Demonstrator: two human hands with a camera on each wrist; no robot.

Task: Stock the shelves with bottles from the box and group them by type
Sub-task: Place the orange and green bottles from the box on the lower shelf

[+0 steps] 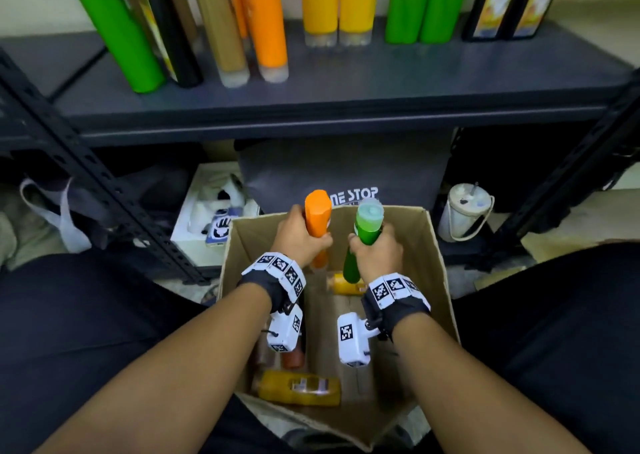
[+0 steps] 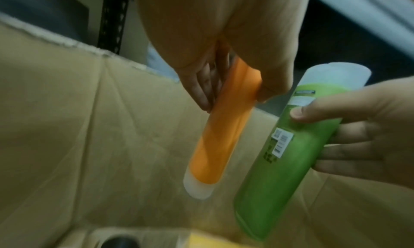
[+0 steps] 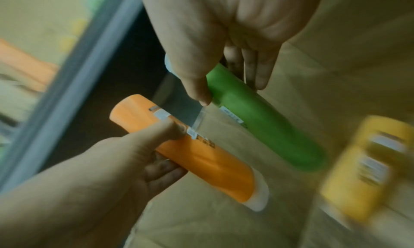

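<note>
My left hand (image 1: 304, 239) grips an orange bottle (image 1: 317, 214) around its middle, above the open cardboard box (image 1: 433, 256). My right hand (image 1: 375, 249) grips a green bottle (image 1: 367, 223) beside it. Both bottles stand roughly upright, their clear caps pointing down into the box. The left wrist view shows the orange bottle (image 2: 224, 127) and the green bottle (image 2: 286, 154) side by side, apart. In the right wrist view the orange bottle (image 3: 190, 149) and green bottle (image 3: 257, 120) are blurred. Yellow bottles (image 1: 301, 388) and a brown one lie at the box bottom.
The dark shelf (image 1: 346, 93) ahead carries standing bottles in groups: green (image 1: 114, 31), black and tan at left, orange (image 1: 266, 24), yellow (image 1: 337, 6), green (image 1: 419, 6), black-labelled (image 1: 509, 3) at right. Black uprights (image 1: 93, 176) flank the box. A white jug (image 1: 462, 211) stands at right.
</note>
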